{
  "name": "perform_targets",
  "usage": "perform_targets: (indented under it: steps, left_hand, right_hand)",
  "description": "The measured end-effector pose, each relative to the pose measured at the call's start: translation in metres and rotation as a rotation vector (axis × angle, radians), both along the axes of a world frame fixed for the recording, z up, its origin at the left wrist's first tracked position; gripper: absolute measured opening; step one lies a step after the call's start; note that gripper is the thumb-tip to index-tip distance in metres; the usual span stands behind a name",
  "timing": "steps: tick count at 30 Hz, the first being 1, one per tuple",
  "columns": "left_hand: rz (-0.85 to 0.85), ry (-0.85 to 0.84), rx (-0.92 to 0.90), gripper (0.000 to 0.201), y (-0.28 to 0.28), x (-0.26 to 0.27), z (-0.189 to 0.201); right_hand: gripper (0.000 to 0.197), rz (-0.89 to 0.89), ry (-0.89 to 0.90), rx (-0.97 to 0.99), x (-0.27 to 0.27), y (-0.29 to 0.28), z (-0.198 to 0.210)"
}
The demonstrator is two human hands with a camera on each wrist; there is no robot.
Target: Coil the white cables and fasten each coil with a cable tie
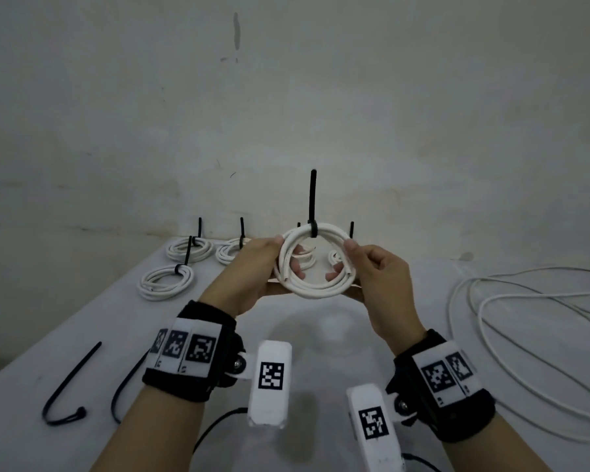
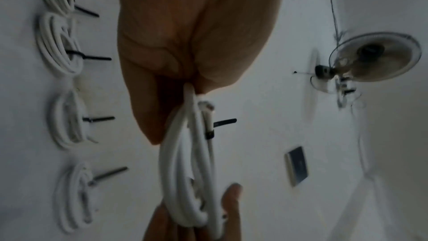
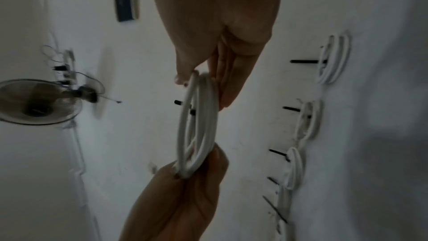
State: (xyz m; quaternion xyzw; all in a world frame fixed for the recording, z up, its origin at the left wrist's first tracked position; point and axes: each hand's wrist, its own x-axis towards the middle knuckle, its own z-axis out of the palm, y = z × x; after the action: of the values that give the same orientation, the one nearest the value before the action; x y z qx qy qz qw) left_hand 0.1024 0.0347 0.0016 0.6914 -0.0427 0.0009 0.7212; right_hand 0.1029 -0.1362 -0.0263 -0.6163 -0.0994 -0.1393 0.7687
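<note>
I hold a white cable coil (image 1: 317, 291) upright above the table, one hand on each side. My left hand (image 1: 286, 257) pinches its left rim, thumb in front and fingers through the ring. My right hand (image 1: 343, 264) pinches the right rim the same way. A black cable tie (image 1: 312, 229) is closed round the top of the coil, its long tail pointing straight up. The left wrist view shows the coil (image 2: 185, 162) edge-on with the tie (image 2: 209, 133) on it. In the right wrist view the coil (image 3: 199, 125) hangs between both hands.
Several tied coils (image 1: 166, 279) lie at the back left of the white table (image 1: 82, 318). Two loose black cable ties (image 1: 69, 386) lie front left. A long uncoiled white cable (image 1: 525, 318) sprawls on the right. A fan (image 2: 375, 60) hangs on the wall.
</note>
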Motion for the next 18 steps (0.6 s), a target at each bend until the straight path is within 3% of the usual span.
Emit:
perform_targets:
  steps: [4,8,11,15,18]
  left_hand:
    - [0.087,0.177,-0.044,0.035,0.022,0.023,-0.019]
    - [0.147,0.246,-0.105,0.032,0.049,0.046,-0.028]
    - [0.232,0.292,-0.108,0.033,0.063,0.061,-0.036]
    - [0.345,0.385,0.024,0.037,0.080,0.084,-0.055]
    - [0.420,0.370,0.181,0.039,0.086,0.093,-0.063]
  right_hand:
    - [0.041,0.058,0.189,-0.035,0.015,-0.006,-0.032]
    - [0.026,0.038,0.238,-0.137,0.031,-0.018,-0.058]
    - [0.010,0.003,0.179,-0.395,0.040,-0.026,-0.076]
    - [0.009,0.039,0.127,-0.740,0.045,-0.034,-0.091]
    - [0.010,0.053,0.118,-0.773,0.048,-0.035,-0.093]
